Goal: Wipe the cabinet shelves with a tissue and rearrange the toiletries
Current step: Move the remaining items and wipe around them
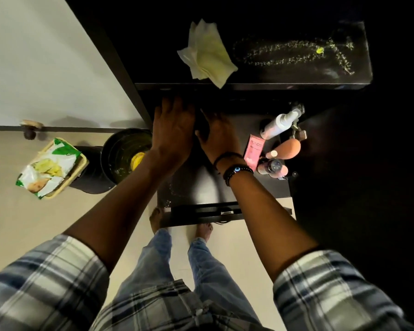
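A crumpled pale tissue (207,54) lies on the dark cabinet's top shelf (249,86), its corner hanging over the front edge. On the lower shelf (194,185), both my hands reach in under that edge. My left hand (173,132) stretches forward with its fingertips lost in shadow. Close beside it, my right hand (216,137) seems to grip a dark object (202,121) between the two hands. Toiletries cluster at the shelf's right: a white spray bottle (280,124), a pink tube (253,149), an orange bottle (288,148) and small bottles (274,167).
A thin beaded garland (296,53) lies along the top shelf. Left of the cabinet stand a dark bin (120,149) holding something yellow, and a snack packet (49,168) on a tray. A narrow ledge (206,213) juts out below, above my feet.
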A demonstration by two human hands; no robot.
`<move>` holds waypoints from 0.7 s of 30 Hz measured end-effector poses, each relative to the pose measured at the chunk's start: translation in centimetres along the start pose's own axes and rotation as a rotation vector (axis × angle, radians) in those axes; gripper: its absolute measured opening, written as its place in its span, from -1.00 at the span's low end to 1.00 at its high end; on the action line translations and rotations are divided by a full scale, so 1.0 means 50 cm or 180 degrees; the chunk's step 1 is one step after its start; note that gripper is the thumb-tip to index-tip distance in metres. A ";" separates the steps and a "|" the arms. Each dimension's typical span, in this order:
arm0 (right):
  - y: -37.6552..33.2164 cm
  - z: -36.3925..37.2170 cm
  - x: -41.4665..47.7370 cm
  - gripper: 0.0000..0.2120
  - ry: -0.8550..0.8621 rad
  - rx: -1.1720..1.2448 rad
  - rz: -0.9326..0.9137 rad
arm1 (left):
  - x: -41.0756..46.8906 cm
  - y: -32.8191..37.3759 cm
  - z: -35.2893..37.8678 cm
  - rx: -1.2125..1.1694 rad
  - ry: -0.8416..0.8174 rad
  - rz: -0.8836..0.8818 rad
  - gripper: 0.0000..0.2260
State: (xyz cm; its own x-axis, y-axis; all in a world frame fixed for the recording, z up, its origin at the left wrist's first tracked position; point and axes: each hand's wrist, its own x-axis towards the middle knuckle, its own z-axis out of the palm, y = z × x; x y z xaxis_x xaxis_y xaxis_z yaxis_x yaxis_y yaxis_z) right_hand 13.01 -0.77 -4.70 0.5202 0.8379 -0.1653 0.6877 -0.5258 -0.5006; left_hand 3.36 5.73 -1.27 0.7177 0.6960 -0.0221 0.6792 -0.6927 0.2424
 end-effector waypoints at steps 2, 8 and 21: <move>-0.006 0.013 0.024 -0.63 -0.0033 -0.0097 -0.0112 | 0.013 0.002 -0.015 -0.0209 -0.0147 -0.0079 -0.68; -0.009 0.029 0.048 -0.67 -0.0409 -0.0246 0.0145 | 0.041 -0.001 -0.026 -0.0361 -0.0334 -0.0243 -0.78; 0.147 -0.121 0.107 -0.71 -0.0248 -0.1290 0.0543 | 0.112 0.113 0.014 -0.0670 -0.0050 0.0519 -0.89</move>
State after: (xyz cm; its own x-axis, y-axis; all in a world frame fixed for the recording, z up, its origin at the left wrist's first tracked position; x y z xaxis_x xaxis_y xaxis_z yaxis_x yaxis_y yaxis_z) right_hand 23.93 -1.05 -4.14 0.6143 0.7346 -0.2879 0.7465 -0.6593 -0.0896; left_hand 11.32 5.57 -0.70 0.8184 0.5743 0.0192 0.5087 -0.7398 0.4404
